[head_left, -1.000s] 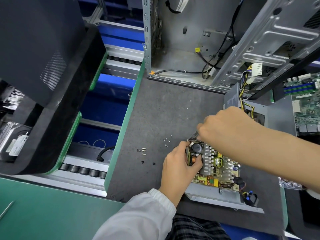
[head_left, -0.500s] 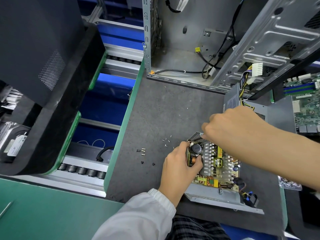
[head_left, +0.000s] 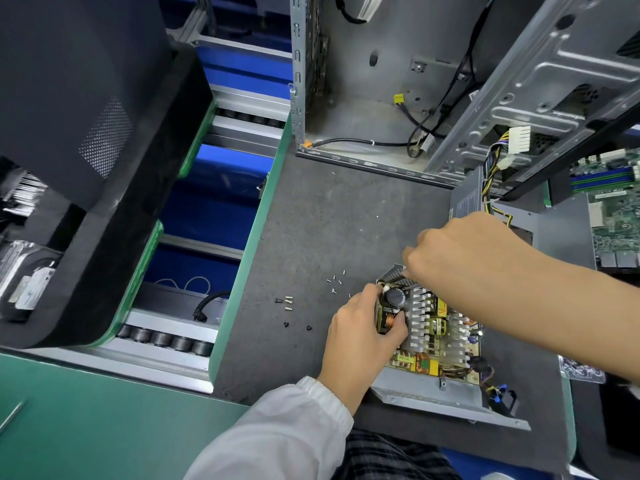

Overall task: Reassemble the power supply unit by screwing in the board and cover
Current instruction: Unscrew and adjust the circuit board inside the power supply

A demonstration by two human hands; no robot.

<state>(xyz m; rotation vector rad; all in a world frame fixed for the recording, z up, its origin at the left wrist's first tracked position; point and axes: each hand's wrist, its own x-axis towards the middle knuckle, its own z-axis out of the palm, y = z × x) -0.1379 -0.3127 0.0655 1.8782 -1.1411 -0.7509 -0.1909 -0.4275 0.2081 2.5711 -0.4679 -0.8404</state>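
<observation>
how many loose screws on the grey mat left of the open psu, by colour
black screws: 3
brass-coloured screws: 3
small silver screws: 6 (tiny, approximate)
total: 12

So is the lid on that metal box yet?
No, it's open. The box has no cover on: its board with coils and silver fins shows from above.
</observation>
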